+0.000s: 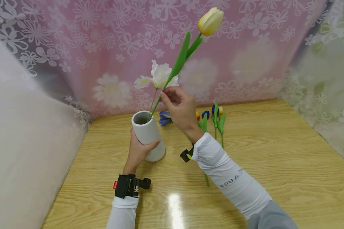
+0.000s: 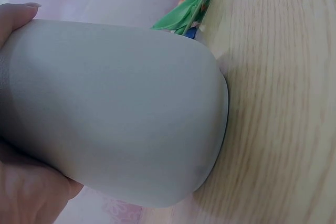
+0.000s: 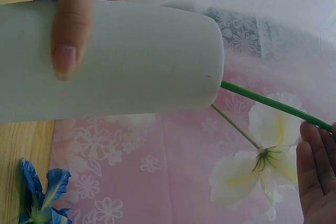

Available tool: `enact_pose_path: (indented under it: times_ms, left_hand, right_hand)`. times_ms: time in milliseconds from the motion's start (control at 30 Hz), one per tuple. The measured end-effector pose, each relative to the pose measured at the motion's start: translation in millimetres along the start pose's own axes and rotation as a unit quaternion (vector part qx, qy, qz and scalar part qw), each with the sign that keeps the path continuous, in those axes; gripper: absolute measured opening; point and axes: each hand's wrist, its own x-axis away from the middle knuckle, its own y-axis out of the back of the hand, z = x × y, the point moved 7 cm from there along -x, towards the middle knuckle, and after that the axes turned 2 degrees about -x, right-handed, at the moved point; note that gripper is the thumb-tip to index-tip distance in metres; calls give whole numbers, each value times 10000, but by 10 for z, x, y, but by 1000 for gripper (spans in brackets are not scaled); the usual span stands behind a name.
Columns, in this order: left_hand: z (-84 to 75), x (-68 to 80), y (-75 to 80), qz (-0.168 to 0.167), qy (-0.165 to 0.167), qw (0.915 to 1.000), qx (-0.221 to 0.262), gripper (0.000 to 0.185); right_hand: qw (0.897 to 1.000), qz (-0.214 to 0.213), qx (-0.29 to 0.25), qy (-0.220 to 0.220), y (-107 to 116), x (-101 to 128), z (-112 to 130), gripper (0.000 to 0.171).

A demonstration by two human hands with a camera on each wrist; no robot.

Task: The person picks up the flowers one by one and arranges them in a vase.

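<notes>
A white cylindrical vase (image 1: 149, 136) stands on the wooden table, and my left hand (image 1: 138, 149) grips it with thumb and fingers round its side. In the right wrist view the left thumb (image 3: 71, 40) lies across the vase wall. My right hand (image 1: 181, 108) pinches the green stem of a pale yellow tulip (image 1: 211, 21) above the vase. The lower end of that stem (image 3: 273, 103) passes in over the rim. A white ruffled flower (image 1: 161, 73) leans out of the same opening on a thin stem, behind the tulip's stem.
On the table behind the right forearm lie several tulips (image 1: 216, 118) in blue, yellow and orange with green leaves. A blue-violet flower (image 1: 164, 117) lies just right of the vase. Pink floral cloth (image 1: 111, 57) hangs along the table's back edge.
</notes>
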Motion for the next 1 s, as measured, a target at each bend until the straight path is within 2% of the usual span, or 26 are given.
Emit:
enact_pose_path:
  times_ms: [367,600,867,1000]
  left_hand:
    - [8,3,10,-38,20,10000,23,86]
    - [6,-6,14,-32,-15,10000,53,85]
    - [-18,-13,23,-42,-106,9999,38,84]
    - [-19,-26,24,-25,-139,9999,39,84]
  right_hand:
    - [9971,504,233,-512,-182,90,-141,11]
    - [9933,820,492,-654,-289,166,-564,14]
    - [9905,916,813,-629,-358,216,-586,13]
    - [9876,888,1145,-599,-370,221,-577,13]
